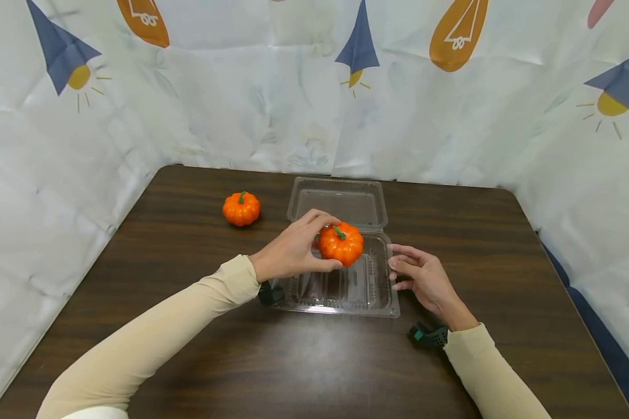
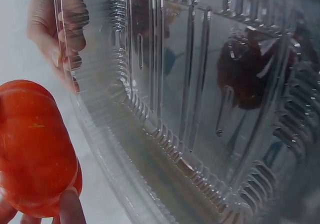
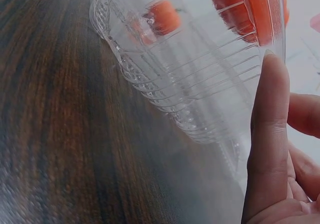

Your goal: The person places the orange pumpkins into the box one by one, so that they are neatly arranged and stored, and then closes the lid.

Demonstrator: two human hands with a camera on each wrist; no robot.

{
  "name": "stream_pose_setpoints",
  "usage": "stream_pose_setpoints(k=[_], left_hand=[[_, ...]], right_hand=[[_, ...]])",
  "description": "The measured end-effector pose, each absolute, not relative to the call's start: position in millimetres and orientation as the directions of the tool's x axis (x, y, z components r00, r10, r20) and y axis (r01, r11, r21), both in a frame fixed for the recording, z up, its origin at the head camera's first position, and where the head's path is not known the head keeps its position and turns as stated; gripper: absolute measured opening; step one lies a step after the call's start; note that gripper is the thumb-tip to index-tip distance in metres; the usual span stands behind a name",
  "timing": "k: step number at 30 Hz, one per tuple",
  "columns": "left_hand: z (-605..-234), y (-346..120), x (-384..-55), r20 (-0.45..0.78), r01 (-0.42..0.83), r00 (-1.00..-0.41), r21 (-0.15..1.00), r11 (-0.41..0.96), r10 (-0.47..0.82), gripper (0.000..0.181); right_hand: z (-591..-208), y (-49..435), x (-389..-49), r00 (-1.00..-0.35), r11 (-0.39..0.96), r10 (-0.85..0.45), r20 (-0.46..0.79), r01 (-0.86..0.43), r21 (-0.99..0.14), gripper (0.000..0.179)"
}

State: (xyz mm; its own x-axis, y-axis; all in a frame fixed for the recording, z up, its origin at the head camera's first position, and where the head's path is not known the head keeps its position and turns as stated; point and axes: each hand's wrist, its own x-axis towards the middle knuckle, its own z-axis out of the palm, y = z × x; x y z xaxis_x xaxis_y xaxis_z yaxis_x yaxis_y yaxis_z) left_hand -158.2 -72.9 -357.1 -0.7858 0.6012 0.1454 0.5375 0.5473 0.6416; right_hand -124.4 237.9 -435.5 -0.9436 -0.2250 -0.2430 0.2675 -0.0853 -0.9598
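An orange toy pumpkin (image 1: 340,244) with a green stem is held by my left hand (image 1: 299,247), the thumb at its near side and the fingers at the far side. It is over the clear plastic container (image 1: 340,307), whose lid (image 1: 340,203) lies folded back behind it. The pumpkin (image 2: 37,149) shows at the left of the left wrist view. At the container's right rim is my right hand (image 1: 424,279), its fingertips by the edge. In the right wrist view one straight finger (image 3: 270,134) lies against the clear wall (image 3: 200,84).
A second orange pumpkin (image 1: 241,209) sits on the dark wood table (image 1: 188,244), left of the lid. A white patterned cloth (image 1: 272,105) hangs behind the table and along its sides. A dark wrist device (image 1: 430,334) sits at my right wrist.
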Motion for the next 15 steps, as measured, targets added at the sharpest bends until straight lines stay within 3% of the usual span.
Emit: stream_pose_setpoints(k=[15], left_hand=[[-362.1,-60.3,-166.9,-0.010,0.552,-0.686,0.645,0.530,0.727,0.071]], right_hand=[[-436.8,237.3,-124.0,-0.943,-0.101,-0.233,-0.240,0.269,-0.958,0.052]])
